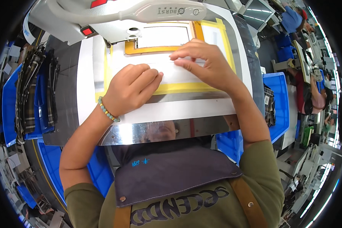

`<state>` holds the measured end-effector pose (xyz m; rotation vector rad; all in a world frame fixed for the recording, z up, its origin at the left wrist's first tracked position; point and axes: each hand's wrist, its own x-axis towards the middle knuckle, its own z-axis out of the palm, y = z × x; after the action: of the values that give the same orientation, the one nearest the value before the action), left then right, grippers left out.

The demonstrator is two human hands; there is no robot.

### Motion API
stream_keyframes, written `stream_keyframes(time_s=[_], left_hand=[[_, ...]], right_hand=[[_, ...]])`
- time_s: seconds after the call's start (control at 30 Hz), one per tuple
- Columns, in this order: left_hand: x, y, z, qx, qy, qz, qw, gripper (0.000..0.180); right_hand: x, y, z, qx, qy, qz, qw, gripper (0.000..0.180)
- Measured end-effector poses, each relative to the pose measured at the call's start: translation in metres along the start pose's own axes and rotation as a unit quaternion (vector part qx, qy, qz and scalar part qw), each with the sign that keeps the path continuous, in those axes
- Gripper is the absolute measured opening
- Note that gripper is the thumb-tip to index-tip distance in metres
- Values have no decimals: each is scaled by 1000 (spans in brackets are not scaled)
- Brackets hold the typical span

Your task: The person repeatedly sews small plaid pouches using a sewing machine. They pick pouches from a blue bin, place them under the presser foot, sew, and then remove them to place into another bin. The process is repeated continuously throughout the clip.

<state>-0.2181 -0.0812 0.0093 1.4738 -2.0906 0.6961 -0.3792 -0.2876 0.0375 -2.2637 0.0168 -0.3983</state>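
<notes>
My left hand [131, 87], with a beaded bracelet [107, 110] at the wrist, is closed above the white work surface [157, 72]. Its thumb and fingers press together, and whatever they may hold is too small to make out. To the right, my right hand [208, 64] curves inward, thumb and index tips close together in a pinch. Anything between those tips is also too fine to see. Just beyond both hands lies a yellow-orange rectangular frame [150, 49] with a white opening. Yellow tape [178, 88] borders the white surface.
A white machine head [74, 22] with red buttons and a pale lamp arm [159, 12] overhang the far side. Plaid fabric pieces [28, 98] hang over a blue bin at left. Another blue bin [279, 102] stands at right. A metal plate edge [155, 131] runs nearest me.
</notes>
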Motion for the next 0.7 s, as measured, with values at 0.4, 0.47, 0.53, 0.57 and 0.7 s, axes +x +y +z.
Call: stream_keyframes(time_s=[0.4, 0.47, 0.53, 0.57, 0.7], left_hand=[[-15, -12, -17, 31, -90, -114, 989, 22], [-22, -17, -16, 16, -104, -178, 979, 19], [-23, -18, -18, 20, -122, -219, 968, 28], [-18, -17, -17, 27, -129, -225, 965, 31], [-25, -16, -18, 11, -209, -255, 944, 58]], right_hand=[[10, 12, -17, 33, -46, 102, 993, 18], [27, 12, -35, -52, 9, 127, 991, 19], [50, -3, -46, -47, 4, 185, 982, 19], [57, 3, -45, -45, -6, 192, 980, 19], [83, 53, -8, 29, -83, 111, 990, 18]])
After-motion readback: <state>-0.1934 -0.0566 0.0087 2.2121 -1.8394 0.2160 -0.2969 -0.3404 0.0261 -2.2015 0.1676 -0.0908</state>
